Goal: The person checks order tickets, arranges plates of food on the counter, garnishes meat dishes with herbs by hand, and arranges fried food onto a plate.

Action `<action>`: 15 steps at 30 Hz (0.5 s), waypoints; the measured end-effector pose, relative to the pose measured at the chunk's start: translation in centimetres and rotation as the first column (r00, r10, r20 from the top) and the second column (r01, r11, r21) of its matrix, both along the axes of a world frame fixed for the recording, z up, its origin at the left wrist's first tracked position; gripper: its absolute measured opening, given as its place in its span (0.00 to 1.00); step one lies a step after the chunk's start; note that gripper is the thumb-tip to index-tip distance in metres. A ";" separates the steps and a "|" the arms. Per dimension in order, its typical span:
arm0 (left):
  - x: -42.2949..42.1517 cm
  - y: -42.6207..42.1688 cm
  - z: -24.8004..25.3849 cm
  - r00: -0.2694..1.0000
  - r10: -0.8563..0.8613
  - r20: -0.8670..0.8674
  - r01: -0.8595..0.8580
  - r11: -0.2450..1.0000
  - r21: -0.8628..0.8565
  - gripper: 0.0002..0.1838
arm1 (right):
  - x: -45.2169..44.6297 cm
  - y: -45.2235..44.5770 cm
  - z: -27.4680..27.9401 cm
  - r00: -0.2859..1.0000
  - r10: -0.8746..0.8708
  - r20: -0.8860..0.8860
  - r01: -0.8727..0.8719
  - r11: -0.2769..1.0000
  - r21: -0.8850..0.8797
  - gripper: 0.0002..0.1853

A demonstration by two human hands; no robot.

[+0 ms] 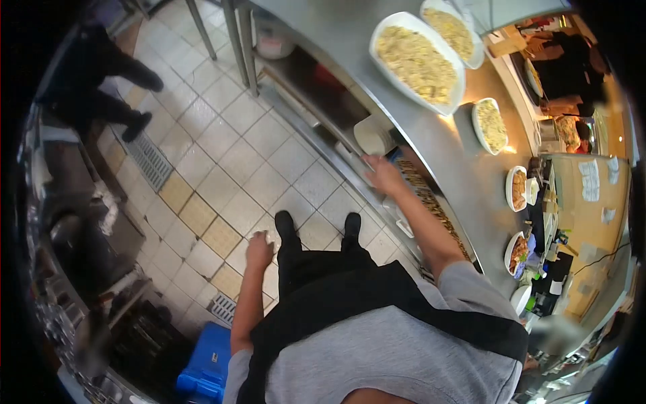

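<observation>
My right hand (385,176) reaches over the shelf under the steel counter, with its fingers partly stretched out. Just beyond its fingertips is a stack of white plates (374,135); I cannot tell whether the fingers touch it. My left hand (259,250) hangs above the tiled floor with its fingers loosely bent, and nothing shows in it. On the counter to the right are a large white dish (418,64) of pale yellow food, a second such dish (449,32) beside it and a smaller one (490,126).
Farther along the steel counter (464,175) are two white dishes of brownish food (517,188) (517,254). A blue bin (207,360) stands at lower left. Another person's legs (124,74) show at upper left. A drain grate (149,160) lies in the tiled floor (222,168).
</observation>
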State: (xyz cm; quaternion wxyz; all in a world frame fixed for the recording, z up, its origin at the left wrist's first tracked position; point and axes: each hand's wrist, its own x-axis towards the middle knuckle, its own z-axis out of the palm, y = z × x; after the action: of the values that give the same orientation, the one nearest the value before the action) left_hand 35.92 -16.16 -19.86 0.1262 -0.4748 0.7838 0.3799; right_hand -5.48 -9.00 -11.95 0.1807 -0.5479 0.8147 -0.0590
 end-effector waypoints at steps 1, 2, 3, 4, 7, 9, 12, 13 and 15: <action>2.0 -0.4 -0.9 0.997 0.075 -0.006 -0.075 0.997 -0.011 0.23 | -0.9 -1.9 -0.5 0.997 -0.073 0.021 0.073 0.997 0.017 0.25; 3.3 -0.7 -1.2 0.985 0.169 0.020 -0.169 0.986 0.000 0.23 | -1.7 -3.7 -0.5 0.988 -0.149 0.038 0.148 0.988 0.034 0.24; 5.0 -0.6 -3.1 0.978 0.208 0.008 -0.208 0.978 -0.013 0.23 | -2.4 -5.1 -0.9 0.984 -0.156 -0.081 0.158 0.987 0.020 0.24; 6.5 -0.3 -4.5 0.969 0.246 -0.007 -0.246 0.969 -0.030 0.23 | -2.8 -6.5 -1.0 0.967 -0.160 -0.200 0.163 0.987 0.000 0.24; 8.4 0.9 -7.8 0.925 0.380 -0.020 -0.379 0.924 0.061 0.22 | -4.7 -9.6 -3.2 0.903 -0.260 -0.343 0.213 0.962 -0.169 0.22; 8.5 2.1 -9.6 0.898 0.440 -0.003 -0.434 0.887 0.157 0.22 | -9.0 -11.0 -7.4 0.710 -0.319 -0.628 0.118 0.933 -0.341 0.24; 7.7 3.9 -11.0 0.862 0.506 0.011 -0.491 0.832 0.259 0.22 | -14.9 -13.2 -9.6 0.703 -0.347 -0.621 0.130 0.921 -0.368 0.28; 7.5 4.6 -11.5 0.866 0.500 0.007 -0.482 0.830 0.281 0.22 | -15.3 -14.1 -9.7 0.704 -0.363 -0.610 0.156 0.918 -0.365 0.29; 7.2 5.6 -11.7 0.872 0.490 0.017 -0.470 0.826 0.310 0.22 | -15.6 -16.0 -9.5 0.715 -0.411 -0.566 0.267 0.908 -0.322 0.31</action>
State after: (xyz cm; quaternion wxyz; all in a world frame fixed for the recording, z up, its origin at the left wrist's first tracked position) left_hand 43.13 -10.56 -31.61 0.0733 -0.6191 0.5746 0.5303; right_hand -21.12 -25.00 -21.44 -0.1728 -0.3927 0.9033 0.0045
